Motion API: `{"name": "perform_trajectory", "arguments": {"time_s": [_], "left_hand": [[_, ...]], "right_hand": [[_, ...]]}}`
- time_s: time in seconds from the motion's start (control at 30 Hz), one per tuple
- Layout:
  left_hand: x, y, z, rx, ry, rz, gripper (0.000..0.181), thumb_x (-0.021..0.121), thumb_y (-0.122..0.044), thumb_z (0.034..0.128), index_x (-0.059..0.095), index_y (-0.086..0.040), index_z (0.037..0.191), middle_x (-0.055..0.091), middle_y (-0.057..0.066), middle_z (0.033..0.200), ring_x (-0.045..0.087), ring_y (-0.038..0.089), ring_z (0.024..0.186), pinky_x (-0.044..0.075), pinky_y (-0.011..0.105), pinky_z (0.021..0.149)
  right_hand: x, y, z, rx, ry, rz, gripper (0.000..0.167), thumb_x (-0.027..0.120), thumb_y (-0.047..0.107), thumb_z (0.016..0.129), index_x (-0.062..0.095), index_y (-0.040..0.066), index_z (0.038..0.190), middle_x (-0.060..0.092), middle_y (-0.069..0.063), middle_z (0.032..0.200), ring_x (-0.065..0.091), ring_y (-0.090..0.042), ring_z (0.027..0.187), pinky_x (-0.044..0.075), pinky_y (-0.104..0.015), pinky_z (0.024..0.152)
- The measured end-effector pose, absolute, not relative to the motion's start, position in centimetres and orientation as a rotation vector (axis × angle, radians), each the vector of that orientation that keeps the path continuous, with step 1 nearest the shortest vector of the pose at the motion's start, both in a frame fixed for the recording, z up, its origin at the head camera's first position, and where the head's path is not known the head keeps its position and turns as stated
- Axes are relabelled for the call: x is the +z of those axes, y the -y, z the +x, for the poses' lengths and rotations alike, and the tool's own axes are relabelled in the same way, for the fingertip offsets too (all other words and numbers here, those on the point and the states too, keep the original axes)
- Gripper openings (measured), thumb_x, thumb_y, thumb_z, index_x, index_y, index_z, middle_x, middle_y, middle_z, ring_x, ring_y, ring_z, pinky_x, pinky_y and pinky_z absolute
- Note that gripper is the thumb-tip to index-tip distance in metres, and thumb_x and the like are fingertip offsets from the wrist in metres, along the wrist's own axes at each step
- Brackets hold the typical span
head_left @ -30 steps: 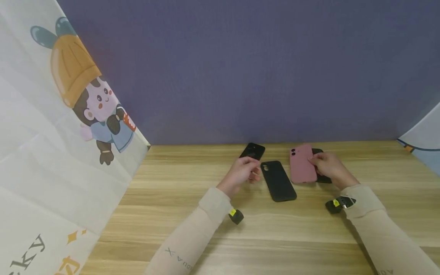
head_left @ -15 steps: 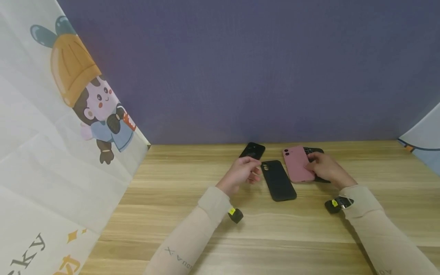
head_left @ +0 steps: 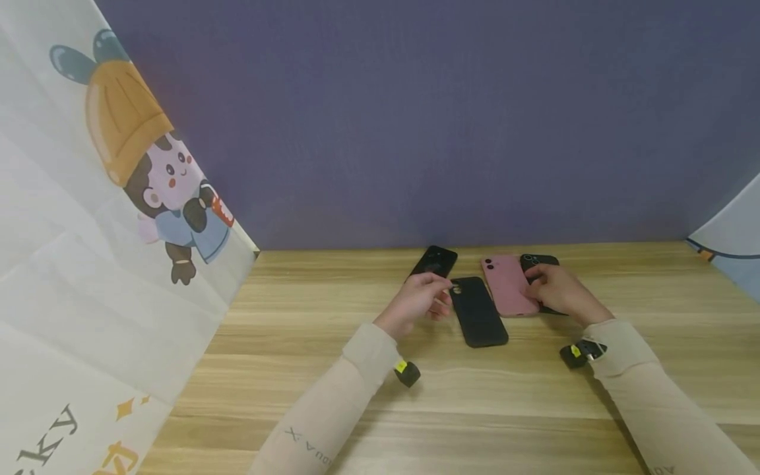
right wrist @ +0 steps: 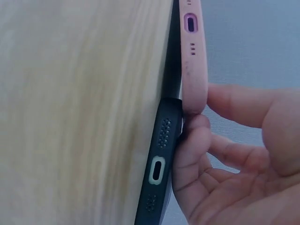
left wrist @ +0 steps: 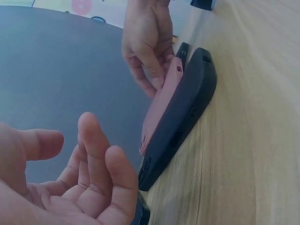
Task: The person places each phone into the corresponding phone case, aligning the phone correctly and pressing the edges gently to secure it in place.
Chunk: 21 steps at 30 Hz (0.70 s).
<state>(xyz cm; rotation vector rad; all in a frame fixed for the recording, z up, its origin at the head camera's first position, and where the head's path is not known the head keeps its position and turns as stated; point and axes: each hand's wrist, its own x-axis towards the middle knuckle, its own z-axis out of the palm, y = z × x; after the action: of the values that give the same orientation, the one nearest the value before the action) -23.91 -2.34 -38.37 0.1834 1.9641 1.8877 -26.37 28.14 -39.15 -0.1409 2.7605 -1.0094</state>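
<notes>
Item: one pink phone case (head_left: 507,286), over the counter (head_left: 475,409) between a left black case (head_left: 479,315) and a right black case (head_left: 547,258), edge pinched by the person's right hand (head_left: 558,289), left hand (head_left: 417,298) loose, holding nothing; best handled level, lightly, without scraping either neighbour.

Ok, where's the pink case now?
The pink case is right of centre in the head view, pinched by the right hand, right of the front black case.

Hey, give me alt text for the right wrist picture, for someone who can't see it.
A right hand pinches a pink phone case, seen edge-on, by one corner. Beside it, a black phone case with a port opening lies on a wood-grain tabletop.
</notes>
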Motion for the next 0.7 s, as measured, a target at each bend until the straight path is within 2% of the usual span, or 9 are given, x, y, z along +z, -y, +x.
{"name": "perform_trajectory", "arguments": {"time_s": [0.3,0.5,0.6,0.7], "left_hand": [[-38.15,2.4,-23.74,1.872,-1.968,0.198,0.037,0.055,-0.022,0.106,0.059,0.005,0.13,0.062,0.002,0.08,0.065,0.012,0.062,0.055,0.028,0.064],[-38.08,2.4,-23.72,1.866,-1.966,0.195,0.036,0.055,-0.022,0.1063,0.059,0.004,0.13,0.062,0.001,0.081,0.065,0.012,0.063,0.056,0.029,0.065],[-38.1,2.39,-23.76,1.869,-1.969,0.198,0.035,0.055,-0.022,0.1061,0.059,0.005,0.129,0.062,0.001,0.08,0.064,0.013,0.063,0.055,0.029,0.065],[-38.12,2.38,-23.81,1.873,-1.983,0.202,0.035,0.055,-0.022,0.1059,0.06,0.004,0.128,0.062,0.002,0.081,0.064,0.013,0.064,0.055,0.028,0.065]], "right_hand": [[-38.86,-27.3,-25.92,-1.032,-2.722,-0.197,0.049,0.062,0.017,0.099,0.05,-0.011,0.138,0.07,-0.017,0.1,0.064,-0.019,0.079,0.053,-0.032,0.066],[-38.81,-27.24,-25.99,-0.964,-2.781,-0.211,0.048,0.062,0.02,0.1,0.052,-0.011,0.136,0.067,-0.02,0.104,0.063,-0.024,0.087,0.051,-0.033,0.069],[-38.8,-27.61,-25.96,-0.883,-2.849,-0.207,0.053,0.063,0.023,0.1,0.05,-0.011,0.138,0.063,-0.028,0.113,0.062,-0.035,0.095,0.053,-0.042,0.075],[-38.77,-28.04,-25.82,-0.763,-2.909,-0.181,0.06,0.063,0.027,0.099,0.045,-0.01,0.143,0.051,-0.041,0.131,0.046,-0.057,0.12,0.046,-0.066,0.089]]}}
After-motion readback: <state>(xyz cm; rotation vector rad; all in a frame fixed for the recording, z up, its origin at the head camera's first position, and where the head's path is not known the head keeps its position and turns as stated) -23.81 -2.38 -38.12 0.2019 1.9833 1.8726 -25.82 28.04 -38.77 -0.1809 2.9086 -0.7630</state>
